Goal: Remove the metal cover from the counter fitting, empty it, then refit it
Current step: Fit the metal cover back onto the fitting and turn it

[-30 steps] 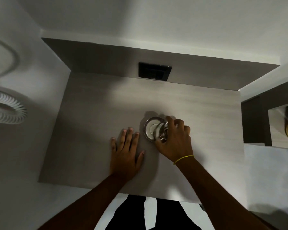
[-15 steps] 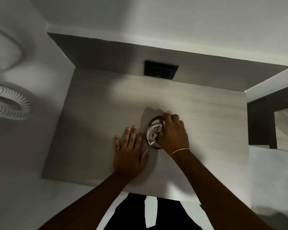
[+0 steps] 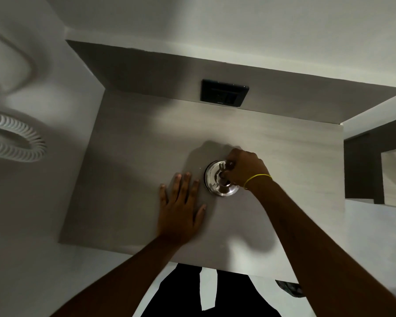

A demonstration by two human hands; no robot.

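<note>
A round shiny metal cover (image 3: 215, 179) sits over the fitting in the grey counter (image 3: 135, 168), right of the middle. My right hand (image 3: 245, 170), with a yellow band at the wrist, is closed on the cover's raised handle from the right side. The cover's right part is hidden under that hand. My left hand (image 3: 181, 207) lies flat on the counter just left of the cover, fingers spread, touching nothing else.
A black socket plate (image 3: 224, 93) is set in the back wall above the counter. A white ribbed hose (image 3: 14, 143) loops at the far left. A dark recess with a shelf (image 3: 375, 170) borders the counter's right end.
The cover was tilted up off the fitting a second ago; it now lies flat on the counter opening. My right hand has turned over it, still gripping. My left hand stays put.
</note>
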